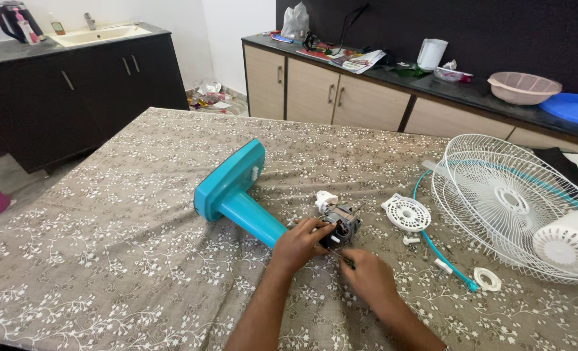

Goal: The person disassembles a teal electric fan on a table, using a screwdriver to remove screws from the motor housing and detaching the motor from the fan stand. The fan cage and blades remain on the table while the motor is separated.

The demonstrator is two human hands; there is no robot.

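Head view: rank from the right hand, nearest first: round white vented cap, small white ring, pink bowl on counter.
1. Round white vented cap, just above and right of the right hand.
2. Small white ring, farther right on the table.
3. Pink bowl, on the far counter.

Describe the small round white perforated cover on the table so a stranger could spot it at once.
Start at the big white wire fan guard lying at the right of the patterned table. Just left of its rim, right of the exposed fan motor, lies the round white vented cover. Unlike the small plain white ring nearer the table edge, it is a flat disc pierced with slots.
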